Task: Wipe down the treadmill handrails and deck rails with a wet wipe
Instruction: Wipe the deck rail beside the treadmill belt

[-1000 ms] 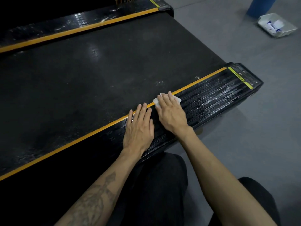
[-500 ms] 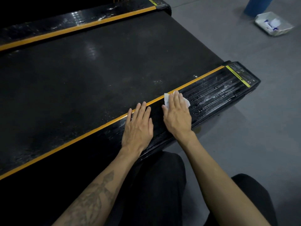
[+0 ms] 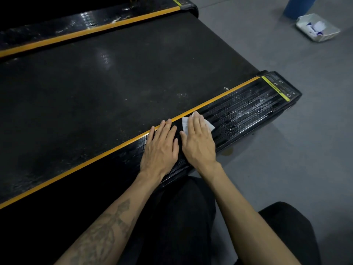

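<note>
Grey floor (image 3: pixel 286 169) | ribbed wet deck rail (image 3: pixel 248 109) | right hand (image 3: pixel 198 142) flat, pressing wet wipe (image 3: pixel 211 127) | left hand (image 3: pixel 160 150) flat, empty

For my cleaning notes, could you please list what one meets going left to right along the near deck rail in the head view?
Left hand lying flat → right hand pressing the wet wipe → wet, streaked stretch of the near deck rail → yellow warning label → grey floor.

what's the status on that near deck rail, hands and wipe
Right hand flat, pressing wet wipe on near deck rail. Left hand flat beside it, bracing. Nothing in the way.
</note>
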{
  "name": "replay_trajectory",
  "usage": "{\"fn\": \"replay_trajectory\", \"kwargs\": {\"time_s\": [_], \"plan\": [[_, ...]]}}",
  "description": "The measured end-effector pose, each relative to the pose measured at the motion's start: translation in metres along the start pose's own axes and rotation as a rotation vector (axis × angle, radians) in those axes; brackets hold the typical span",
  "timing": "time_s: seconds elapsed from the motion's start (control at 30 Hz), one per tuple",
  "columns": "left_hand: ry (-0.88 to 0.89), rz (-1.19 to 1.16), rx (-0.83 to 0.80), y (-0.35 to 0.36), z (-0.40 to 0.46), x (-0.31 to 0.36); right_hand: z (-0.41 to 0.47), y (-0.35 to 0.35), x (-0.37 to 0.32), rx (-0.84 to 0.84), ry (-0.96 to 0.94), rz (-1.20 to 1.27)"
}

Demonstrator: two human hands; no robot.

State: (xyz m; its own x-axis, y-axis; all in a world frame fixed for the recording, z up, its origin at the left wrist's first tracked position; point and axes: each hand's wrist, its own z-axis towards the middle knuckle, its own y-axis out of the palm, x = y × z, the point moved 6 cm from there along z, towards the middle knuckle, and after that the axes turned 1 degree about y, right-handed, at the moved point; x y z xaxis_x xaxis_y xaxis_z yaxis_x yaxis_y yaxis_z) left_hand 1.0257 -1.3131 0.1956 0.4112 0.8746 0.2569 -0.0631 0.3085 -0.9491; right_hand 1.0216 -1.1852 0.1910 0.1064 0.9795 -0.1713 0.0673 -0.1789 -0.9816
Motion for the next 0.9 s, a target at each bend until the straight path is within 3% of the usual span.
{"fn": "replay_trajectory", "kwargs": {"time_s": [0.1,0.27,0.47,0.63,0.8,0.9], "plan": [[-0.001,0.0,0.018,-0.002,0.0,0.001,0.017,-0.007,0.015,-0.015,-0.066,-0.005],[-0.006,0.001,0.009,-0.001,0.0,0.001,-0.007,-0.003,0.019,0.032,0.089,-0.061],[-0.006,0.004,0.021,-0.002,0.0,0.0,0.008,-0.009,0.017,-0.028,-0.008,0.01],[0.0,-0.011,0.014,-0.002,0.0,0.002,-0.011,-0.007,0.019,0.004,0.114,0.007],[0.032,-0.031,0.013,-0.001,0.001,0.001,0.003,-0.009,0.019,-0.048,-0.008,0.047],[0.042,-0.041,0.022,0.0,0.001,0.001,0.001,-0.013,0.035,-0.027,0.018,0.053]]}}
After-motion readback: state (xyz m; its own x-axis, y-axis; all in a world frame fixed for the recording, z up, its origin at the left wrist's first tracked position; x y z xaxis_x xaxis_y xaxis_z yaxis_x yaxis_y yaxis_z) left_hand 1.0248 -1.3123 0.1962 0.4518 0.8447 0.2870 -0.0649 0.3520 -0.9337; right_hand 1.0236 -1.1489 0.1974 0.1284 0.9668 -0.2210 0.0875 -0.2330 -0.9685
